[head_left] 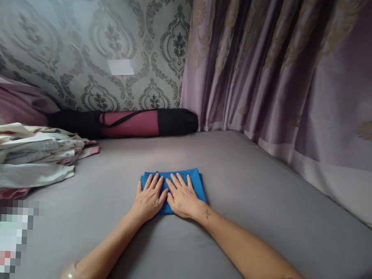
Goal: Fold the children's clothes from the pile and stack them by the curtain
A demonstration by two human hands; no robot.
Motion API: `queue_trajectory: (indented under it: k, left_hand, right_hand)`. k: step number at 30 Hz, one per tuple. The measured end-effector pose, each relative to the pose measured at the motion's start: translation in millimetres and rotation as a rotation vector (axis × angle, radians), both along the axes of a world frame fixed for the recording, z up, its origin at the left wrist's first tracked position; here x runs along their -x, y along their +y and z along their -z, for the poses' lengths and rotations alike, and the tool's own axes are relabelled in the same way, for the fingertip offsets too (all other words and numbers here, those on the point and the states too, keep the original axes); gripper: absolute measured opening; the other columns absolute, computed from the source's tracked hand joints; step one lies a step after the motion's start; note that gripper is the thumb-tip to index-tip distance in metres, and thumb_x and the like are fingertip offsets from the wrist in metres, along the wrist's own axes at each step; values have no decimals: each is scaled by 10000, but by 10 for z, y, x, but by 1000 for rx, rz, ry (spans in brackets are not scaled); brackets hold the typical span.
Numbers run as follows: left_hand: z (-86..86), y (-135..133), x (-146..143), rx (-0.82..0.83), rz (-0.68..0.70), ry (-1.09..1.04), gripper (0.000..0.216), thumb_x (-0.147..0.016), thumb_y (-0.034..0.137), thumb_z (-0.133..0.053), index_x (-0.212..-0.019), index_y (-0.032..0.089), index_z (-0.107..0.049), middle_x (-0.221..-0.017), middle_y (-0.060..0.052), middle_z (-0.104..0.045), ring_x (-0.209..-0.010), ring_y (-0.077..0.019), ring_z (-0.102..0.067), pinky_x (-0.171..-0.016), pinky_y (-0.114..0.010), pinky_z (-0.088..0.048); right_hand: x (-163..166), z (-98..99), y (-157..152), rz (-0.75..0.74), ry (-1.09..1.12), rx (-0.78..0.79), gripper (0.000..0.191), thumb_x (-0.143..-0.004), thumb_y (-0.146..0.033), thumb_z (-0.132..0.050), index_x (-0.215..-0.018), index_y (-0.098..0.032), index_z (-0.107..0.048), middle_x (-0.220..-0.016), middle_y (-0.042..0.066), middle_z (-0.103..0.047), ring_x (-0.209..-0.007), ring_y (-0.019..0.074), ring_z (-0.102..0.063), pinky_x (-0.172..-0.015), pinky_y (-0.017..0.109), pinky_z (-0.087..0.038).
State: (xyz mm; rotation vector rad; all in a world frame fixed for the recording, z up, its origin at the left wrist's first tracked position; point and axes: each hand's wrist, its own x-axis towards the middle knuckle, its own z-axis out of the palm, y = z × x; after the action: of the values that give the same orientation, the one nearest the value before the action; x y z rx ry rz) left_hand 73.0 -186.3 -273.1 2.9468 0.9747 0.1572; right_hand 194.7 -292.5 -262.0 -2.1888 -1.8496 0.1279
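Note:
A folded blue cloth (199,185) lies flat on the grey bed sheet (251,191), roughly in the middle of the view. My left hand (150,197) rests palm down on its left part, fingers spread. On the right part my right hand (183,197) also presses flat, with its fingers apart. The two thumbs are close to each other near the centre of the cloth. Both hands cover much of the cloth, so its inner folds are hidden.
A pile of light patterned clothes (37,149) sits at the left. Along the back wall lies a long black and maroon bag (131,122) with a strap. Purple curtains (269,77) hang down the right side. A pixelated patch covers the lower left corner.

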Motion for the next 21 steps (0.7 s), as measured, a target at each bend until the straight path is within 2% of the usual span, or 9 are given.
queue_trajectory:
  k: [6, 12, 15, 18, 21]
  left_hand:
    - [32, 14, 1, -8, 2, 7, 556, -963, 416, -280, -1448, 166, -385, -1523, -107, -313, -1421, -312, -251, -1110, -608, -186]
    - [-100, -36, -17, -72, 10, -41, 544, -985, 402, -224, -1403, 139, -452, -1485, -138, -387, -1408, -304, -286, -1127, -585, -163]
    - [-145, -57, -20, -158, 105, -147, 566, -988, 428, -217, -1424, 129, -419, -1507, -143, -348, -1432, -278, -233, -1156, -542, -112]
    - [-92, -36, -13, -139, 197, -138, 618, -966, 509, -266, -1440, 133, -394, -1515, -139, -332, -1435, -286, -220, -1163, -516, -127]
    - [4, 8, -5, -38, 171, -58, 674, -944, 567, -287, -1434, 119, -401, -1503, -151, -350, -1420, -306, -256, -1145, -524, -187]
  right_hand:
    - [-4, 16, 5, 1, 26, -2, 572, -953, -359, -292, -1482, -145, -314, -1558, 121, -240, -1441, 289, -156, -1146, 570, -85]
    - [-87, -108, 1, -34, 101, 55, 582, -931, -267, -269, -1474, -63, -303, -1548, 146, -252, -1442, 252, -170, -1163, 508, -117]
    - [-150, -163, -3, 53, 36, -42, 578, -938, -253, -249, -1472, -36, -296, -1551, 145, -244, -1445, 234, -161, -1175, 468, -93]
    - [-201, -109, -7, 144, -46, -86, 580, -952, -286, -262, -1466, -23, -305, -1551, 150, -234, -1447, 240, -147, -1179, 457, -70]
    - [-231, 14, -10, 166, -58, -32, 593, -966, -341, -258, -1453, -9, -329, -1526, 165, -292, -1435, 247, -196, -1176, 452, -106]
